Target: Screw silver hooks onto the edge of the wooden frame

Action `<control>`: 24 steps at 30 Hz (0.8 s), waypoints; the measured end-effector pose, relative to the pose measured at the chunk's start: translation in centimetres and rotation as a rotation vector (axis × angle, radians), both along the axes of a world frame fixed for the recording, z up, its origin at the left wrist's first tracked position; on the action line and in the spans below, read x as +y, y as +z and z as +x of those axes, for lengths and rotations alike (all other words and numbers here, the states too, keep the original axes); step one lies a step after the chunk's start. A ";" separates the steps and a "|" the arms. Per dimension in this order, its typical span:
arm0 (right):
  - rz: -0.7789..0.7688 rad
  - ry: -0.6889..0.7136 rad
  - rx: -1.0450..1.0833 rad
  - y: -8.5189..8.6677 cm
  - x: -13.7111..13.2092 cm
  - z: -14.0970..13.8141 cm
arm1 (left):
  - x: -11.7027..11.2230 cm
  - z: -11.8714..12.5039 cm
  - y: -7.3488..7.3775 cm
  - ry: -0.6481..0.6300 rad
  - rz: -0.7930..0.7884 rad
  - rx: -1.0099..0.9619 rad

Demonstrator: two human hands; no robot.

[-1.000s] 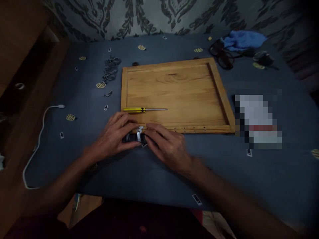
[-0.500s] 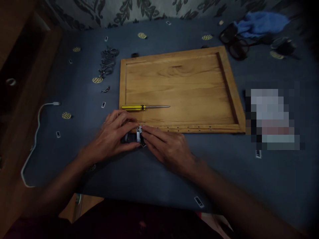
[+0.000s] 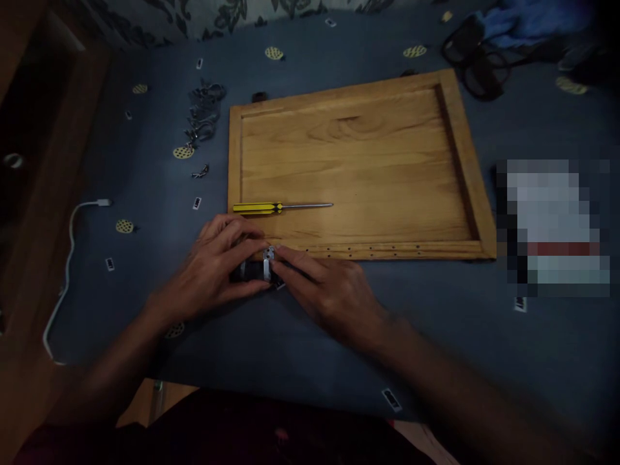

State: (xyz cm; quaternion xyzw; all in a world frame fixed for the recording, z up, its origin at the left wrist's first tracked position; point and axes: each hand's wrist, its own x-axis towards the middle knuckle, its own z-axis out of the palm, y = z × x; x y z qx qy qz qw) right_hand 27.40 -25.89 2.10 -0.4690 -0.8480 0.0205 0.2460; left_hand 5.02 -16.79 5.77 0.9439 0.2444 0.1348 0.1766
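My left hand [image 3: 217, 265] and my right hand [image 3: 325, 289] meet at the near edge of a wooden board [image 3: 387, 161] with a raised rim. Both pinch a small metal fitting [image 3: 267, 258], silver on a dark body, resting on the blue cloth. The left fingers curl round its left end; the right fingertips press its right side. A yellow-handled screwdriver [image 3: 278, 207] lies on the board just beyond my hands, its shaft pointing right. A row of small holes runs along the board's near rim.
A heap of metal fittings [image 3: 203, 116] lies left of the board. A white cable [image 3: 68, 258] trails at the left. Dark glasses [image 3: 477, 61] and blue cloth [image 3: 527, 22] sit far right. Small tags and round yellow discs dot the blue table cover [image 3: 290, 336].
The view has tilted down and shifted, so the board looks nearer. My hands stay on the metal fitting with only slight finger movement.
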 end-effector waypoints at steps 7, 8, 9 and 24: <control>0.000 -0.011 -0.044 0.3 0.0 -0.1 | 0.0 0.0 0.1 0.005 -0.016 0.022; 0.009 -0.016 -0.044 0.3 0.0 -0.1 | 0.0 0.0 0.0 0.007 -0.018 0.028; 0.008 -0.018 -0.046 0.4 0.0 -0.1 | 0.0 0.0 0.0 0.009 -0.020 0.034; 0.026 -0.053 -0.067 0.2 -0.1 -0.2 | 0.5 -0.9 1.4 0.062 -0.076 0.007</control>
